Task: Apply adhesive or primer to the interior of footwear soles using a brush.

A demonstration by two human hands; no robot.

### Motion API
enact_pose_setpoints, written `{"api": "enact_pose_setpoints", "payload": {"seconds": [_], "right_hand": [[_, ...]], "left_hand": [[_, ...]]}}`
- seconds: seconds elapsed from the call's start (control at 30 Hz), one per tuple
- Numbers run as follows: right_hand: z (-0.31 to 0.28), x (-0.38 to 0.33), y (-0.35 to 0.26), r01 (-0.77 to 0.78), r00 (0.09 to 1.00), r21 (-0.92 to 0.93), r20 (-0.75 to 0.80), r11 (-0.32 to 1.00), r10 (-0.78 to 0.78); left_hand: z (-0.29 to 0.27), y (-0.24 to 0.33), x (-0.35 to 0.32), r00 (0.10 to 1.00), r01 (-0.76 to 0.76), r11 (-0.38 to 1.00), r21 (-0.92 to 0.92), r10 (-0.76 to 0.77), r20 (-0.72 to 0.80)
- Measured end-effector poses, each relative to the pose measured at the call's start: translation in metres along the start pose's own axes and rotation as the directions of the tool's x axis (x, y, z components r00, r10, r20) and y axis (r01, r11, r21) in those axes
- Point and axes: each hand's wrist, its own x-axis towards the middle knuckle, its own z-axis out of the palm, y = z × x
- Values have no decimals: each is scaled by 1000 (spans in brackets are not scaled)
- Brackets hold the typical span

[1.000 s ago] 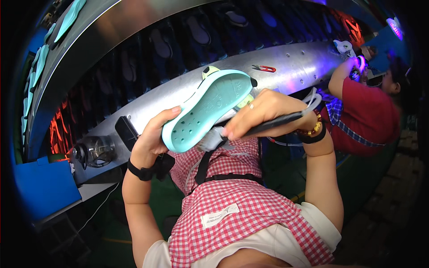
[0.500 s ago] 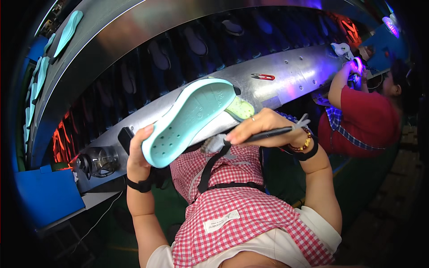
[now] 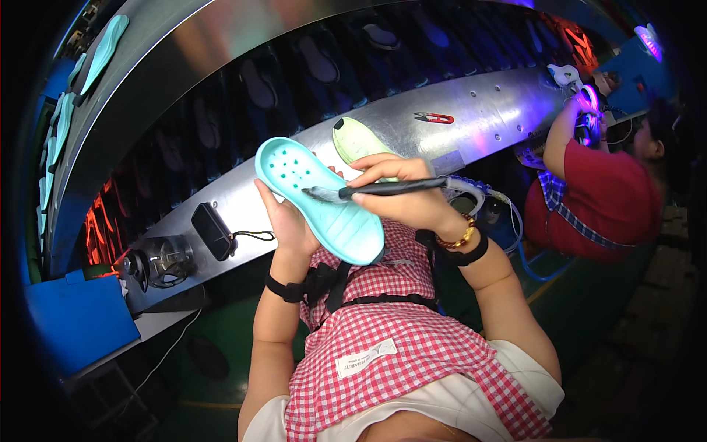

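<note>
A light blue shoe sole (image 3: 352,228) rests tilted in my left hand (image 3: 289,225), which grips it along its left edge with the thumb near the holes. My right hand (image 3: 418,195) is closed around the black handle of a brush (image 3: 394,188). Its bristles lie against the sole's surface around the middle, just below the cluster of small holes. Behind the sole, a pale green sole (image 3: 356,138) lies on the metal bench (image 3: 401,118), partly covered by my right hand.
Red-handled thread snips (image 3: 436,118) lie farther back on the bench. At left are a black phone-like device (image 3: 212,230) with a strap, a clear jar (image 3: 171,259) and a blue box (image 3: 81,320). Soles (image 3: 104,55) line the upper left surface. A red-shirted co-worker (image 3: 607,191) is at right.
The light blue sole has been turned, its holed end now away from me. My left hand has moved right. The brush has come up onto the sole. More of the green sole and black device shows.
</note>
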Motion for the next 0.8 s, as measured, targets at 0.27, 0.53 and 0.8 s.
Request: {"api": "enact_pose_setpoints", "payload": {"seconds": [0.27,0.53,0.8], "right_hand": [[-9,-11,-15,338,857,-183,465,923,-221],[13,1,-28,320,879,-21,381,947,-288],[0,2,-23,193,880,22,438,981,-183]], "left_hand": [[-1,27,-1,949,-310,933,182,315,1],[15,28,-2,888,-459,868,192,443,120],[27,42,-9,833,-510,859,47,479,275]]}}
